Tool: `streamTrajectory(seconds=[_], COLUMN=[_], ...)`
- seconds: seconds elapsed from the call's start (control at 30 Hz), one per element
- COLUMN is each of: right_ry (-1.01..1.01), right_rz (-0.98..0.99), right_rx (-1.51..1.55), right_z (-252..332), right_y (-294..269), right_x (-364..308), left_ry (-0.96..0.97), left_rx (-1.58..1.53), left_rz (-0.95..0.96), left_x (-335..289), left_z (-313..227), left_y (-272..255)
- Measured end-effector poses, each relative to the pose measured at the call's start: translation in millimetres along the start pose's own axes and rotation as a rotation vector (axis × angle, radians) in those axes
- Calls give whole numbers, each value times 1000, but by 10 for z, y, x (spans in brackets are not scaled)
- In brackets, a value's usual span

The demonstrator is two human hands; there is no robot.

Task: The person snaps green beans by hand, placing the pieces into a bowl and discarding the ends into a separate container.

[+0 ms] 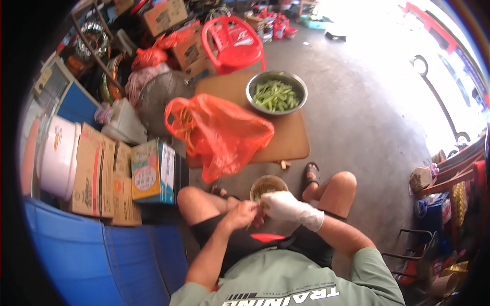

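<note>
Over a small round tub (269, 180) between my feet, my two hands meet with their fingertips together. My left hand (240, 214) is bare and closed in a pinch. My right hand (284, 206) wears a white glove and is closed too. A thin green vegetable piece (248, 226) shows at the left fingers; the rest of it is hidden by the hands. Some greenish bits lie in the tub. Ahead, a steel bowl (304, 94) holds many cut green pieces (276, 96) that look like bean pods. Beside it lies a red plastic bag (224, 132).
The bag and bowl rest on a low brown table (295, 137). Behind it stands a red plastic chair (232, 43). Cardboard boxes (94, 173), a white bucket (58, 155) and a blue cabinet (102, 255) line my left. Cluttered shelving (454, 188) stands at the right.
</note>
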State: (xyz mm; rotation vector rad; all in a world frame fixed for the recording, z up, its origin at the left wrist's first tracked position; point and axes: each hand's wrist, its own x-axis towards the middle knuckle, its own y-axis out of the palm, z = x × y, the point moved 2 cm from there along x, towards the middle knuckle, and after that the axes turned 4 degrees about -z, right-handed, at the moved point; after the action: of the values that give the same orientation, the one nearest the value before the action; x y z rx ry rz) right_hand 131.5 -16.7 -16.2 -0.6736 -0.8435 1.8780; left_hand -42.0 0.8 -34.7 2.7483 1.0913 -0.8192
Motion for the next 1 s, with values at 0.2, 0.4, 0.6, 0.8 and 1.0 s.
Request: streamTrajectory(seconds=[0.2,0.4,0.6,0.8,1.0], right_ry=[49,78,401,542,627], right_rz=[138,114,-226,-378,-531], right_rx=[-86,-83,338,712,1262], right_z=[-157,-226,-361,-395,-423], right_y=[309,315,431,685,792], right_x=[-75,-130,-64,5,-33], left_ry=[-83,-27,76,84,23], left_rx=[57,77,-207,-370,-336], left_rz=[37,-9,-204,-325,-239], left_x=[61,175,354,424,326], left_z=[368,342,452,553,533], left_y=[95,145,194,231,209])
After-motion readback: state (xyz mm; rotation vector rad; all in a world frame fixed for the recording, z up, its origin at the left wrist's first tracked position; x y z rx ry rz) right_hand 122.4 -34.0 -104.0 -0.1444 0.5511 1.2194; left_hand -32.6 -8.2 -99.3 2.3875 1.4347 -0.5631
